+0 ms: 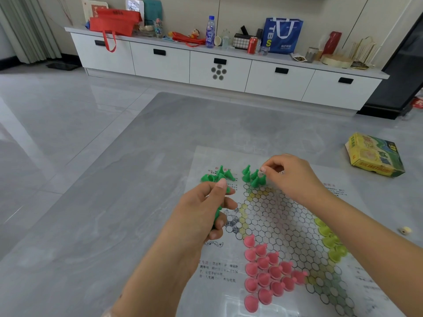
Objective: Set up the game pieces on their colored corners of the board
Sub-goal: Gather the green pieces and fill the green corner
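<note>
A grey marbled table (119,202) carries the paper game board (272,216) — flat, printed with hexagon cells. Off to the right lie a yellow game box (373,155) and a small pale die (405,230) — both apart from the board.

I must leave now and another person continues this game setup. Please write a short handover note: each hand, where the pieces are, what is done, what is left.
Left hand: grips several green plastic cone pieces.
Right hand: pinches one small piece at the far corner; its colour is unclear.
Done: pink plastic cone pieces fill the near corner of the paper hexagon board; yellow-green cone pieces stand along the right edge.
Left: a few green cones stand at the far corner; a loose green pile beside it awaits placing.
</note>
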{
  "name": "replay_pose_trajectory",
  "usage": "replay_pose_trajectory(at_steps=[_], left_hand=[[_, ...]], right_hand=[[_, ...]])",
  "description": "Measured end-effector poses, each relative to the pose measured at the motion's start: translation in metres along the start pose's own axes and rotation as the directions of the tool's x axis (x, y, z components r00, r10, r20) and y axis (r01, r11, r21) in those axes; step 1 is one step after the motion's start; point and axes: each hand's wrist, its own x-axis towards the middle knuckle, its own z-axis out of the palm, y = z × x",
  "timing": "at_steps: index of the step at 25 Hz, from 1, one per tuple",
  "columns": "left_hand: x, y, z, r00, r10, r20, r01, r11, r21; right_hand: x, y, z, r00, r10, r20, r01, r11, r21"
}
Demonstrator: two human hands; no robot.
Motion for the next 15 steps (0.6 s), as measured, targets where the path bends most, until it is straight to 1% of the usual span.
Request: replay_pose_trajectory(at_steps=[2, 3, 4, 6, 8, 12, 15], left_hand=[[0.0, 0.0, -0.001, 1.0, 0.005, 0.002, -0.005, 1.0, 0.005], [0.0, 0.0, -0.001, 1.0, 0.005, 0.0, -0.005, 1.0, 0.008], [0.0, 0.0, -0.001, 1.0, 0.004, -0.002, -0.004, 1.0, 0.011], [0.0, -0.001, -0.001, 1.0, 0.005, 0.0, -0.005, 1.0, 0.011], [0.0, -0.001, -0.001, 1.0, 0.013, 0.012, -0.013, 1.0, -0.004], [0.0, 0.0, -0.002, 0.998, 0.035, 0.044, -0.033, 0.998, -0.049], [-0.001, 0.001, -0.002, 0.998, 0.051, 0.035, -0.049, 0.996, -0.071]], right_hand=[[-0.005, -0.01, -0.01, 0.997, -0.034, -0.064, 0.037, 0.998, 0.047], [-0.009, -0.017, -0.014, 0.996, -0.057, -0.073, 0.063, 0.994, 0.088], [-0.015, -0.025, -0.018, 0.995, -0.083, -0.06, 0.091, 0.986, 0.14], [-0.027, -0.041, -0.023, 0.988, -0.151, 0.009, 0.145, 0.958, 0.246], [-0.039, -0.051, -0.023, 0.973, -0.228, 0.042, 0.204, 0.928, 0.312], [-0.05, -0.058, -0.021, 0.95, -0.31, 0.038, 0.278, 0.895, 0.349], [-0.053, -0.056, -0.02, 0.936, -0.35, 0.034, 0.316, 0.88, 0.354]])
